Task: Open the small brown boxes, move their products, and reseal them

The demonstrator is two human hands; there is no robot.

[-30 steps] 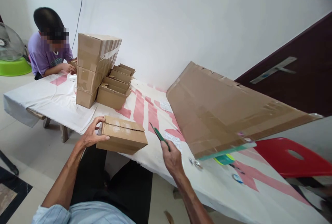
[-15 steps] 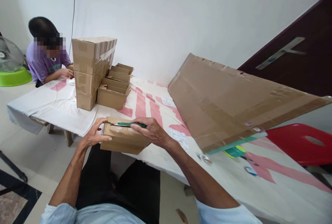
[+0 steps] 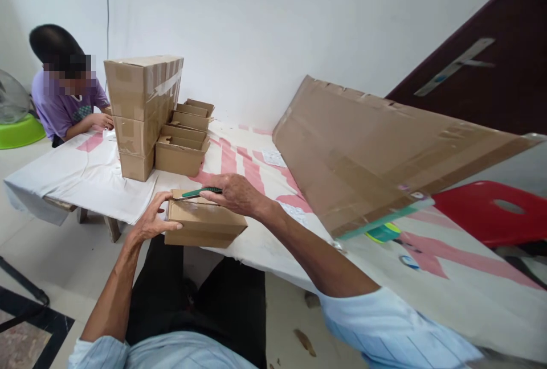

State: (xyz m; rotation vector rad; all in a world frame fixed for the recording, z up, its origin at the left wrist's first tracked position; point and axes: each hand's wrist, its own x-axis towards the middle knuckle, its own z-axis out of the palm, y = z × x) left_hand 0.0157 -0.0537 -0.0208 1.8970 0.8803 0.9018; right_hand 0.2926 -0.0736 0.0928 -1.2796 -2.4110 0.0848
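Observation:
A brown cardboard box (image 3: pixel 205 228) lies at the near edge of the table in front of me. My left hand (image 3: pixel 154 218) grips its left end, thumb on the near side and fingers at the far corner. My right hand (image 3: pixel 237 193) is closed around a green utility knife (image 3: pixel 199 192), held low and nearly flat over the box's top. The knife's tip points left, at the top's left edge close to my left fingers. Whether the blade is in the cardboard I cannot tell.
Taped boxes (image 3: pixel 134 93) stand stacked at left, beside several open boxes (image 3: pixel 179 157). A large cardboard sheet (image 3: pixel 363 152) leans at right. A tape roll (image 3: pixel 384 233) and a red chair (image 3: pixel 478 209) are nearby. Another person (image 3: pixel 68 95) sits at the table's far left.
My right hand and the knife have moved left along the box's top, with the right elbow lifted outward. My left hand keeps its hold on the box. The view has shifted slightly.

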